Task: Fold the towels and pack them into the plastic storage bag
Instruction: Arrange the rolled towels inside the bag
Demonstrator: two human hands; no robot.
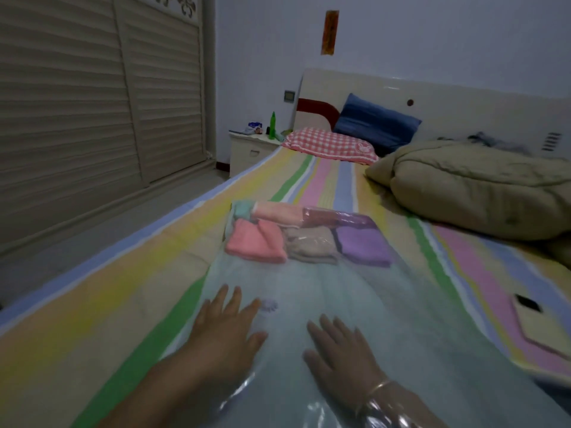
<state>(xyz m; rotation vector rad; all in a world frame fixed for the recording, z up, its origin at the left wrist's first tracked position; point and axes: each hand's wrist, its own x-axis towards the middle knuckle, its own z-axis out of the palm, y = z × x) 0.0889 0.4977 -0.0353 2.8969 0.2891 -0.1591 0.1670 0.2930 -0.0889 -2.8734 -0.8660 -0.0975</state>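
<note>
Left hand and right hand lie flat at the near end of the plastic bag, fingers spread, gripping nothing, probably smoothing it toward the far towels.

bag: clear plastic storage bag flat on striped bedsheet, lengthwise away from the person
towels: folded, inside far end of the bag. Pink towel, beige towel and purple towel sit side by side; teal towel, peach towel and dark red towel in the row behind
L hand: left hand flat at near end of the bag, fingers spread
R hand: right hand flat beside it, fingers straight; wrist w/ bracelet under plastic film
rest: phone on the sheet at right; quilt bunched behind it; checked pillow and blue pillow at headboard
</note>
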